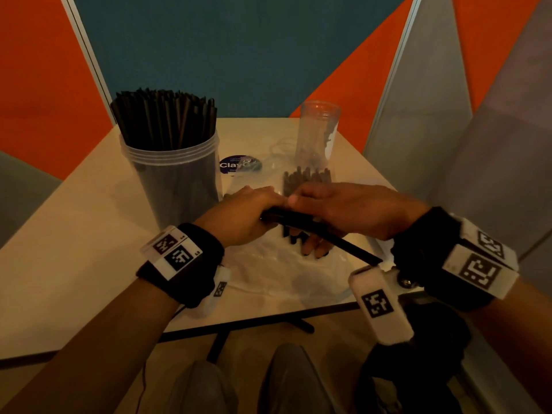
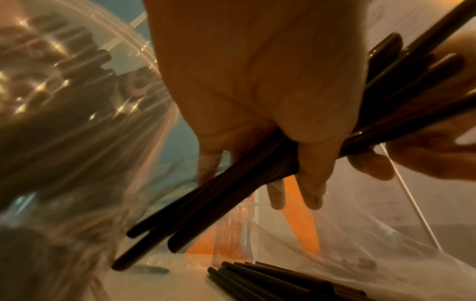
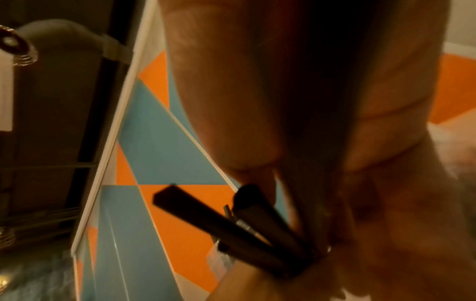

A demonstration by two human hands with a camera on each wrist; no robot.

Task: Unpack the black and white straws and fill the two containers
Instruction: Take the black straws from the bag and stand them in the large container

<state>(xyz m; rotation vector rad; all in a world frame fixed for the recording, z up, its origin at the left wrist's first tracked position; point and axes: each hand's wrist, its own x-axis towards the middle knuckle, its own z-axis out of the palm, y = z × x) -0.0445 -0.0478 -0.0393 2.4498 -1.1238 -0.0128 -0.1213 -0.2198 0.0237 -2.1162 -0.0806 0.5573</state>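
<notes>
Orange and teal panels back the counter (image 1: 89,222). Both hands, left (image 1: 242,216) and right (image 1: 352,213), grip black straws (image 1: 313,227); align their ends before the empty container (image 1: 319,135).

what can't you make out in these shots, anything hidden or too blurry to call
- Head view: the right hand covers how many thin black plastic straws are in the held bundle.
- Head view: the label on the round dark blue sticker is cut off by clear plastic wrap.
- Left wrist view: the clear round plastic container is blurred by glare, so no straw count.
- Right wrist view: the palm fills the frame and hides the beige table.
</notes>
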